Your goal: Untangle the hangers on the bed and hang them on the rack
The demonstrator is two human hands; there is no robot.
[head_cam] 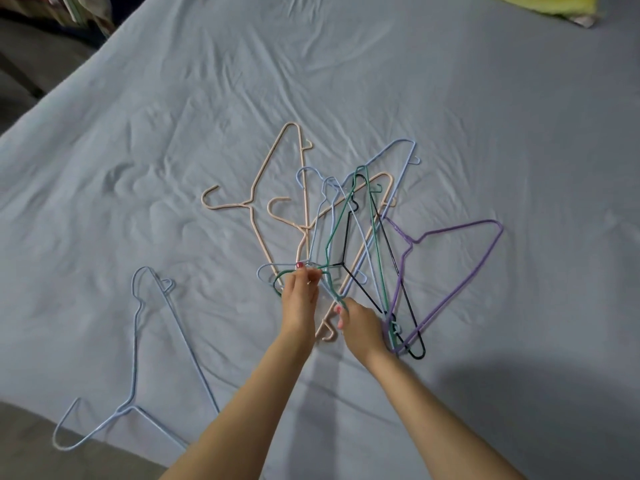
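A tangle of thin wire hangers lies in the middle of the bed. It holds a green hanger (375, 237), a black hanger (394, 268), a purple hanger (460, 282), two beige hangers (273, 157) and light blue ones (398, 174). My left hand (300, 299) pinches the neck of the green hanger where its hook loops. My right hand (360, 323) grips a lower wire of the green hanger, just beside the tangle's near end. One light blue hanger (136, 344) lies apart at the near left. No rack is in view.
The bed's blue-grey sheet (485, 116) is wrinkled and fills most of the view. A yellow pillow (554, 5) sits at the far right corner. Dark floor and clutter (52, 36) lie past the bed's left edge. The bed's near edge runs along the bottom left.
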